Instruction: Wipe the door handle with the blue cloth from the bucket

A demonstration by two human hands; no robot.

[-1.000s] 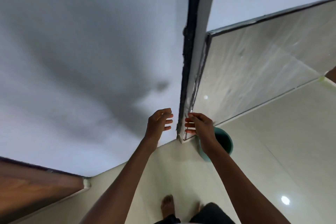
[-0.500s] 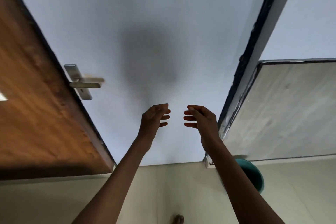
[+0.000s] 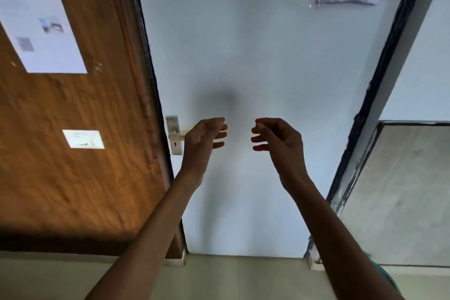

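Note:
A silver door handle (image 3: 175, 137) with its backplate sits on the left edge of the pale door (image 3: 255, 56). My left hand (image 3: 205, 136) hovers just right of the handle, covering the lever's tip, fingers curled loosely and holding nothing. My right hand (image 3: 277, 139) is raised at the same height further right, fingers apart and empty. A sliver of the teal bucket (image 3: 384, 275) shows behind my right forearm at the lower right. No blue cloth is visible.
A brown wooden panel (image 3: 73, 165) with a paper sheet (image 3: 41, 19) and a small white label (image 3: 84, 139) fills the left. A dark door frame (image 3: 379, 80) and a grey panel (image 3: 401, 190) stand on the right. Pale floor tiles (image 3: 231, 277) run below.
The view has swung up and left from the floor and bucket. The door handle came into view and now lies beside my left hand. Both hands stayed raised and empty.

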